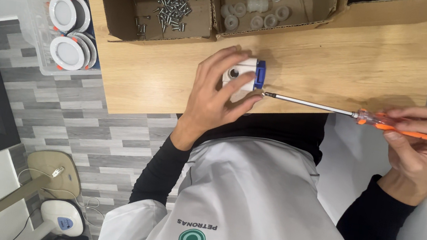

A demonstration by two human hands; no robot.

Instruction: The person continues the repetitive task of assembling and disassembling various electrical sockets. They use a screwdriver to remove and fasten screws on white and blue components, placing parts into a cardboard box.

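Grey plank flooring runs under a pale wooden counter (174, 83), and the person at it wears a white jacket over black sleeves. On the counter's near edge, the left hand (216, 95) curls over a small white plastic block (240, 75) with a blue end piece and a round hole in its face — fingers spread across the top, thumb underneath, the grip clamped on the block and pressing it to the wood. The right hand (421, 145) sits well off to the right, past the counter's edge, its grip closed round the orange handle of a screwdriver (339, 110). The long steel shaft lies level, and its tip comes in just beside the block's blue end, by the left thumb. At the far side stands a cardboard box (123, 8) in compartments: one holds a scatter of small silver screws (171, 5), the next a heap of white plastic rings (256, 2). Off to the left, in a clear plastic bin (36, 3) by the counter's end, sit round white light fittings (69, 30) with orange clips.
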